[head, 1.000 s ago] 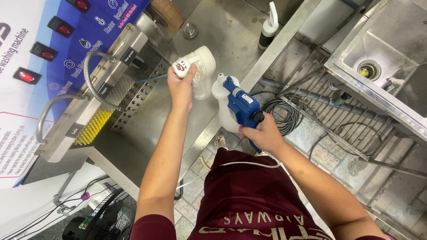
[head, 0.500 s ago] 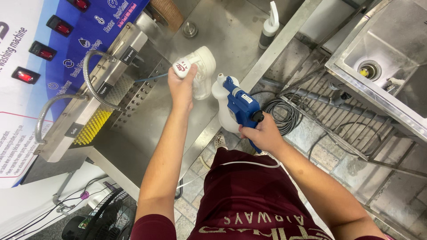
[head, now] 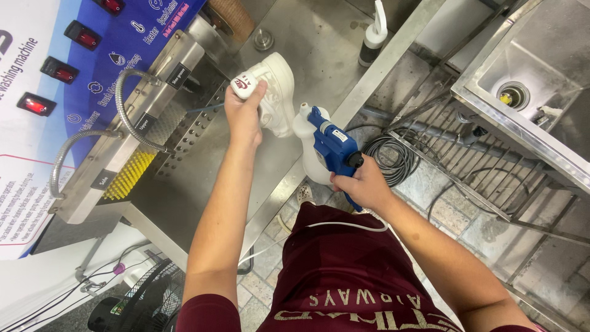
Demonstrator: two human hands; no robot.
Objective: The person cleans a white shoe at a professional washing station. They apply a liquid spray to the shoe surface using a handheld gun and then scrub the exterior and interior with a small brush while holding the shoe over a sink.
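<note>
The left hand [head: 244,114] has its grip clamped on the heel end of a white shoe [head: 275,92], fingers wrapped over the collar beside a small red and white round badge. The shoe is held above the steel desk [head: 319,43], just in front of the washing machine, at about 11 o'clock from the person's chest. It looks clean and pale, smooth on the upper, with a thick moulded sole. Its long axis runs from the heel in the hand up toward 1 o'clock, toe pointing away from the person.

The right hand [head: 362,184] has its grip closed around the handle of a blue spray gun [head: 332,144], which sits at 3 o'clock from the shoe, just beside it. The gun has a hard plastic body with a rounded white tank underneath, and its white nozzle points toward 11 o'clock, at the shoe's side.

At 9 o'clock from the shoe stands the machine with a yellow bristle brush [head: 126,175], two ribbed metal hoses [head: 132,104] and a perforated steel plate. A coiled black cable [head: 390,157] lies on the tiled floor at 3 o'clock of the gun.
</note>
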